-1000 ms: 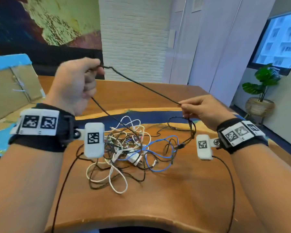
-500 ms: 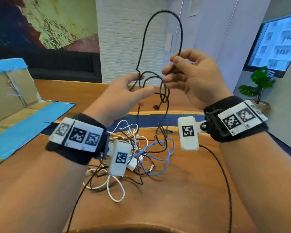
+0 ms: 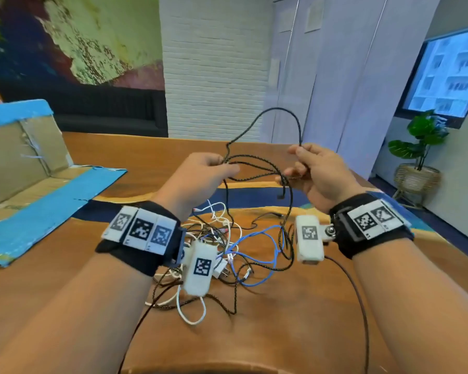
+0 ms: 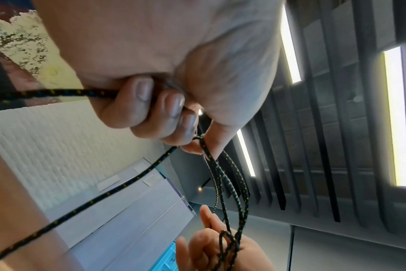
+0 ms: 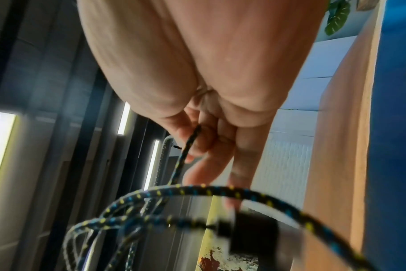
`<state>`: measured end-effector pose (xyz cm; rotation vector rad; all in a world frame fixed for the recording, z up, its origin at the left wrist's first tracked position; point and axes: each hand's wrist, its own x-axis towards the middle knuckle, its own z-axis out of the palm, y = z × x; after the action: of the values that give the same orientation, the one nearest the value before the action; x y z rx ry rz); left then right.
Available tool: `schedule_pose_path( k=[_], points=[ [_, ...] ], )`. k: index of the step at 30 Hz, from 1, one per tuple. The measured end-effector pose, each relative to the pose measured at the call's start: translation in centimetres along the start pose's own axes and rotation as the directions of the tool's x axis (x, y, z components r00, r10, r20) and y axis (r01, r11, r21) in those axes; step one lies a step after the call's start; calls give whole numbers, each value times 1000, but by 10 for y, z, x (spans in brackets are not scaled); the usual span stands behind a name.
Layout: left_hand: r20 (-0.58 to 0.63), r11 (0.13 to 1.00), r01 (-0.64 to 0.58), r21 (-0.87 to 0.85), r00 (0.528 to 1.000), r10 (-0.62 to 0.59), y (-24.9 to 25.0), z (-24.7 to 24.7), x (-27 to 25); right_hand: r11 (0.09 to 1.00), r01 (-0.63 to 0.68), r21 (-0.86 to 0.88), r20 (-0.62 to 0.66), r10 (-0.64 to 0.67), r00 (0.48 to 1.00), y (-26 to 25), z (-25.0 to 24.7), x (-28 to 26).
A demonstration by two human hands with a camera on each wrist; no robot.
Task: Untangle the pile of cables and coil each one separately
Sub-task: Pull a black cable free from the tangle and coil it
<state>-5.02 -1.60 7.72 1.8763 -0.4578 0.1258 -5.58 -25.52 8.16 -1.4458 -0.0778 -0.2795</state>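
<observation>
Two hands work a black braided cable [image 3: 257, 164] above a wooden table [image 3: 281, 319]. The left hand [image 3: 200, 174] has its fingers curled around several strands, gathered at the fingertips; the left wrist view shows the cable [image 4: 118, 185] flecked with yellow and blue, passing through the closed fist [image 4: 155, 102]. The right hand [image 3: 316, 171] pinches the same cable between thumb and forefinger, with the other fingers loosely bent; from there one loop arches high between the hands and other loops sag below. A black plug [image 3: 281, 196] dangles just under the right hand; in the right wrist view it [image 5: 253, 232] appears blurred, so its type is unclear. Part of the cable trails down into the pile [image 3: 227, 255] on the table beneath the wrists, a knot of white, black and blue leads [image 3: 257, 234]. A flattened cardboard box [image 3: 25, 168] with blue edging lies at the left, and a potted plant [image 3: 419, 147] stands at the far right.
</observation>
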Motion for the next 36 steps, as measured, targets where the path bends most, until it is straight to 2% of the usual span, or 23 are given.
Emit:
schedule_pose_path(
  k=[2, 5, 9, 14, 19, 21, 25, 30, 36],
  points=[
    [2, 998, 49, -47, 999, -49, -6, 1, 1, 998, -50, -34, 117, 54, 992, 8, 4, -8],
    [-42, 981, 119, -151, 991, -127, -12, 2, 5, 990, -136, -48, 293, 144, 945, 18, 8, -19],
    [-60, 956, 155, -250, 983, -175, -14, 8, 4, 984, -148, -98, 377, 174, 910, 35, 12, -27],
    [-15, 949, 176, -262, 982, -187, -17, 16, 2, 988, -99, -121, 351, 136, 927, 44, 21, -31],
    [163, 959, 134, -250, 982, -95, -21, 20, -2, 996, -85, -33, 262, 91, 961, 41, 25, -27],
    [194, 956, 137, -260, 977, -87, -22, 24, -3, 995, -95, 11, 233, 90, 968, 40, 27, -26],
    [166, 940, 151, -305, 981, -104, -28, 27, -3, 988, -83, 132, 198, 56, 979, 39, 29, -26],
    [90, 893, 209, -399, 978, -189, -30, 26, 2, 954, 22, 298, 116, -60, 991, 40, 26, -25],
    [129, 911, 178, -373, 982, -139, -27, 27, -1, 970, 105, 220, 85, -126, 988, 40, 30, -28]
  ],
)
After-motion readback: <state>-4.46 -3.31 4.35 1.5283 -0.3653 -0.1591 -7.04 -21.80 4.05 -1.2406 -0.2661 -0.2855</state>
